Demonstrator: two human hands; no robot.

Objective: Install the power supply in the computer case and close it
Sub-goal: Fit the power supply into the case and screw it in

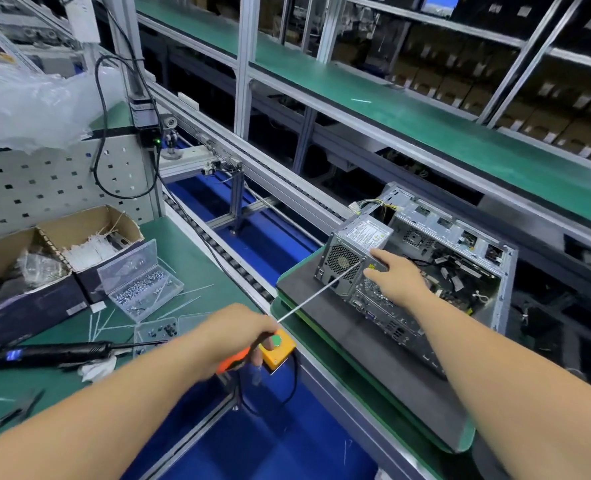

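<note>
Presently, screw-driving stage, by my reading; left hand (238, 336) curled round the orange handle of a long screwdriver (318, 292), grip blurred but fingers plainly closed on it; right hand (396, 277) resting on the power supply (358, 252), forefinger stretched toward the upper rear corner, other fingers loosely bent, nothing pinched that I can make out.

Power supply sits in the rear top corner of the computer case (460, 268), fan grille facing the person; case lies on its side on a grey pallet (373, 344), side panel off, boards and wires showing beyond the right hand; yellow and black leads stick up behind the unit.

Key relation: screwdriver shaft runs up and away from the left hand, rising to the right, long axis roughly in line with the forearm; tip meets the grille face at its upper right corner, just beside the right forefinger; whether the tip is seated in a screw is too small to tell. Right hand is the nearer to the unit, touching it; left hand well back, just above a yellow button box (277, 349).

Left of the left hand, on the green tabletop (183, 261): clear screw box (141, 282), black electric driver (48, 353), cardboard box of cable ties (90, 244).

Judgement: unit likely wants steadying while the corner screw goes in; closing panel not in view.
</note>
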